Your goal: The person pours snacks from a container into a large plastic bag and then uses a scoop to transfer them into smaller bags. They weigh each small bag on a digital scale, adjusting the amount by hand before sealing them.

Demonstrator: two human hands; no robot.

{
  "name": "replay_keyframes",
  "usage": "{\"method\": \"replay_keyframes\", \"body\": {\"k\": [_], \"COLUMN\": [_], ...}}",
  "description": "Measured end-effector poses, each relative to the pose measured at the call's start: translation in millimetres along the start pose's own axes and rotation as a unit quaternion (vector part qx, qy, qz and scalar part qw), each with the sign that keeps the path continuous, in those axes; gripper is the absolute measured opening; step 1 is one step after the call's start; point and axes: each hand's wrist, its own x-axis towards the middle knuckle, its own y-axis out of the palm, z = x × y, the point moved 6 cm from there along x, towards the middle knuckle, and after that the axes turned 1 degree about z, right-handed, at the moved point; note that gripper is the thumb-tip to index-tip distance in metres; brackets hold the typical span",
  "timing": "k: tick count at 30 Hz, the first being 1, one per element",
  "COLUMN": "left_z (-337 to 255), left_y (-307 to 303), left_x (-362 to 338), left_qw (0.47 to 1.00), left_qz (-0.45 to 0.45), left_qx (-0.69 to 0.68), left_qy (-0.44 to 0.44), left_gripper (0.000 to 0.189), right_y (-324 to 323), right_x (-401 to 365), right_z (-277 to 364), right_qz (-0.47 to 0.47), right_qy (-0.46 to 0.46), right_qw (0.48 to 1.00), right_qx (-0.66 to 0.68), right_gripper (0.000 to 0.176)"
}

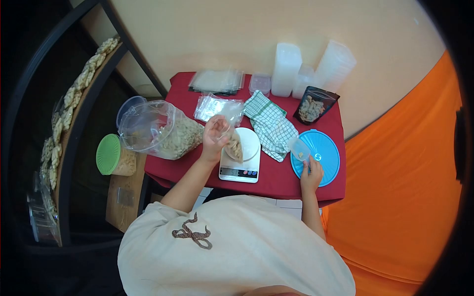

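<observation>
My left hand (pixel 215 138) is closed on the top of a small clear plastic bag (pixel 235 148) partly filled with pale snack pieces. The bag overlaps the round plate of a white kitchen scale (pixel 251 148), whose display and buttons face me. Over on the right, my right hand (pixel 312 173) grips a small clear plastic tub (pixel 299 149) with a few pieces inside. It is above a round blue lid (pixel 326 159). Left of my left hand, a large clear bag (pixel 181 135) full of the same kind of pieces lies on its side, its mouth facing left.
On the red tablecloth (pixel 197 176) are a checked cloth (pixel 270 124), flat clear bags (pixel 217 108), stacked plastic tubs (pixel 286 69) and a black pouch (pixel 312 106). A green-lidded jar (pixel 108 154) stands left, beside a shelf of bagged snacks (pixel 74 96). Orange fabric (pixel 395 187) hangs right.
</observation>
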Motion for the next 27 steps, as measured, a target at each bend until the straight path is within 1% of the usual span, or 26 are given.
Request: {"method": "replay_keyframes", "body": {"k": [1, 3, 5, 6, 7, 8, 9, 10, 11, 13, 15, 18, 20, 21, 22, 23, 24, 25, 26, 27], "left_z": [-2.7, -5.7, -14.3, -20.1, -21.2, -23.5, -25.2, -28.8, -29.8, -29.9, -29.1, -46.7, -54.8, -57.6, -58.4, -62.6, -66.9, -69.7, -73.5, -77.7], "left_y": [-1.9, -7.5, -12.8, -11.9, -13.4, -16.0, -17.1, -19.9, -20.1, -21.8, -22.6, -19.1, -25.8, -31.0, -37.3, -41.7, -44.3, -48.2, -51.7, -56.7], "left_x": [-6.7, -20.3, -32.7, -39.0, -43.7, -47.2, -48.6, -48.4, -49.6, -53.9, -57.0, -62.6, -66.0, -68.9, -72.8, -76.2, -80.0, -83.4, -85.9, -87.0], "left_qw": [1.000, 0.999, 0.996, 0.993, 0.993, 0.991, 0.989, 0.990, 0.989, 0.989, 0.988, 0.986, 0.986, 0.985, 0.985, 0.985, 0.982, 0.978, 0.976, 0.976], "left_qz": [0.000, -0.005, 0.014, 0.031, 0.056, 0.065, 0.075, 0.061, 0.061, 0.054, 0.070, 0.068, 0.078, 0.087, 0.092, 0.095, 0.098, 0.101, 0.110, 0.109], "left_qx": [0.005, -0.038, 0.087, 0.110, 0.096, 0.106, 0.114, 0.118, 0.128, 0.134, 0.129, 0.143, 0.144, 0.143, 0.132, 0.134, 0.148, 0.162, 0.172, 0.172], "left_qy": [0.004, -0.020, 0.000, -0.024, -0.050, -0.056, -0.065, -0.054, -0.051, -0.044, -0.050, -0.047, -0.040, -0.041, -0.061, -0.057, -0.071, -0.086, -0.076, -0.076], "left_gripper": [0.055, 0.058, 0.061, 0.062, 0.063, 0.063, 0.064, 0.064, 0.064, 0.064, 0.064, 0.064, 0.064, 0.064, 0.066, 0.066, 0.067, 0.067, 0.067, 0.067], "right_y": [0.0, -2.2, -3.2, 0.9, 4.6, 8.3, 5.6, 0.9, -6.1, -17.5, -31.3, -44.6, -50.0, -50.8, -48.6, -45.8, -40.1, -32.4, -26.7, -24.1], "right_x": [-0.6, -0.4, -1.3, -1.9, 7.4, 18.4, 28.7, 36.6, 47.5, 70.3, 86.8, 94.4, 91.2, 89.1, 86.5, 84.8, 86.0, 81.1, 75.7, 75.7], "right_z": [-0.8, 1.3, 6.4, 3.7, 13.1, 27.1, 52.1, 76.2, 100.1, 162.7, 220.9, 298.6, 342.2, 362.1, 380.9, 397.7, 410.3, 425.1, 437.4, 445.6], "right_qz": [-0.001, -0.013, -0.015, 0.005, 0.029, 0.036, 0.076, 0.117, 0.123, 0.162, 0.151, 0.130, 0.111, 0.105, 0.097, 0.090, 0.087, 0.070, 0.054, 0.055], "right_qy": [-0.002, -0.016, -0.038, -0.022, -0.006, -0.026, -0.038, -0.048, -0.061, -0.148, -0.221, -0.325, -0.391, -0.410, -0.434, -0.456, -0.457, -0.510, -0.560, -0.561], "right_qw": [1.000, 1.000, 0.999, 0.998, 0.995, 0.993, 0.983, 0.970, 0.968, 0.940, 0.921, 0.890, 0.876, 0.871, 0.865, 0.859, 0.859, 0.839, 0.816, 0.815], "right_qx": [0.006, 0.007, 0.018, 0.060, 0.100, 0.112, 0.163, 0.208, 0.210, 0.261, 0.284, 0.292, 0.261, 0.248, 0.232, 0.215, 0.215, 0.174, 0.132, 0.132], "right_gripper": [0.028, 0.029, 0.028, 0.028, 0.027, 0.027, 0.027, 0.027, 0.027, 0.028, 0.029, 0.030, 0.032, 0.032, 0.031, 0.031, 0.031, 0.032, 0.032, 0.032]}}
